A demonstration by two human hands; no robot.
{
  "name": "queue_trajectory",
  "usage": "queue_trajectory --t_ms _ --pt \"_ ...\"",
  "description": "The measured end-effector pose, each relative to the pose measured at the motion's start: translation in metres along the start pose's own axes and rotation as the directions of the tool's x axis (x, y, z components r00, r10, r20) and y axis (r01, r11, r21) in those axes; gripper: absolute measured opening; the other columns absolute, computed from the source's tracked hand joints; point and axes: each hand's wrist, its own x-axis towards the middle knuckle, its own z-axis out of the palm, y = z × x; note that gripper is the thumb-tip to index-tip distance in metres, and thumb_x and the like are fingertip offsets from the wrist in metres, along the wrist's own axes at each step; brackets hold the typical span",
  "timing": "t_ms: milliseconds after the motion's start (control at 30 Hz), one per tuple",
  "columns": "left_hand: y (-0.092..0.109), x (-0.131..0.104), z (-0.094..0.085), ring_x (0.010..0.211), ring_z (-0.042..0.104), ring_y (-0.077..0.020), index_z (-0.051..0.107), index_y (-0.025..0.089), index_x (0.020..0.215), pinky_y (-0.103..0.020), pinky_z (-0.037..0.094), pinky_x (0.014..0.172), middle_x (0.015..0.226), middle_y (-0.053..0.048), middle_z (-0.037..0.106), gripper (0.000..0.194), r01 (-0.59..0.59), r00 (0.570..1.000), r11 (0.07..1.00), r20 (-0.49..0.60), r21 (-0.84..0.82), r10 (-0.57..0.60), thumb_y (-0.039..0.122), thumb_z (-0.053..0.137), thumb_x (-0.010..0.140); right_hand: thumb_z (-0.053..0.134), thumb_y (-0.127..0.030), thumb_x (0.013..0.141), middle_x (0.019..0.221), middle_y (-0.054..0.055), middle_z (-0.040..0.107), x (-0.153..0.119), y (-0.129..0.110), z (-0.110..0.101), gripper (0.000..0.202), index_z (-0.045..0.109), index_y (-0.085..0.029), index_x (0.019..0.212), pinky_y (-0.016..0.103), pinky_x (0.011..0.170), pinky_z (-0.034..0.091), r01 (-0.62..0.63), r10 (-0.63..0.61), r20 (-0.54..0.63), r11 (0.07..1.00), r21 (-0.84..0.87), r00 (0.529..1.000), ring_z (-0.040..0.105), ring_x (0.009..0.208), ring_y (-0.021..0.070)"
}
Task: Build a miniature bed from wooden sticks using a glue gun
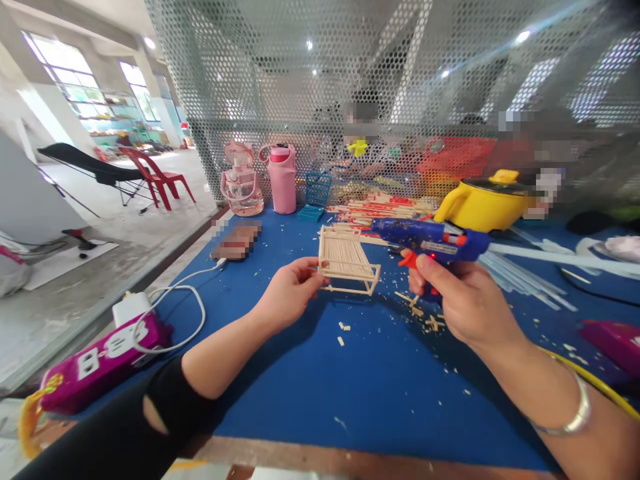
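Pinching stick frame (pixel 346 252) at its left edge with left hand (pixel 290 293). Wrapping right hand (pixel 467 300) around blue glue gun (pixel 410 232).

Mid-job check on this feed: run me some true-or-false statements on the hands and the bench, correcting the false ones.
1. The right hand holds the blue glue gun. True.
2. The left hand is empty. False: it holds the small wooden-stick frame.
3. A glue stick sticks out from the back of the glue gun. True.
4. The pink bottle stands between the clear bottle and the teal stand. True.
5. The yellow pot stands left of the pink bottle. False: the pot stands to its right.
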Motion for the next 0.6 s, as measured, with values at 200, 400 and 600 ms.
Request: queue_trajectory --t_ms 200,400,600 --pt "-0.018 0.007 -0.003 0.067 0.055 -0.0104 0.054 0.015 0.12 -0.025 0.046 0.063 0.079 -0.002 0.064 0.043 0.0 0.999 0.99 0.05 0.142 -0.008 0.016 0.059 0.078 0.054 -0.053 0.082 0.056 -0.001 0.056 0.0 0.002 0.001 0.038 0.059 -0.021 0.063 0.028 0.058 0.044 -0.001 0.01 0.055 0.986 -0.168 0.998 0.052 0.054 0.0132" --pt "-0.014 0.004 -0.005 0.06 0.056 -0.0101 0.045 0.014 0.122 -0.023 0.043 0.057 0.078 -0.001 0.067 0.054 0.02 0.999 0.985 0.031 0.172 -0.025 0.017 0.065 0.072 0.059 -0.046 0.078 0.069 -0.002 0.067 -0.003 -0.02 -0.005 0.025 0.07 -0.024 0.081 0.03 0.065 0.049 0.169 -0.009 0.377 0.904 -0.393 0.926 0.062 0.067 0.0192" --pt "-0.006 0.004 0.0 0.071 0.062 -0.0141 0.047 0.016 0.116 -0.024 0.041 0.06 0.085 -0.006 0.072 0.051 -0.037 0.997 0.999 -0.072 0.034 0.04 0.028 0.069 0.072 0.054 -0.047 0.082 0.093 0.005 0.073 -0.006 -0.017 0.005 0.035 0.07 -0.021 0.1 0.038 0.079 0.051 0.21 -0.07 0.269 0.816 -0.538 0.961 0.066 0.087 0.0263"
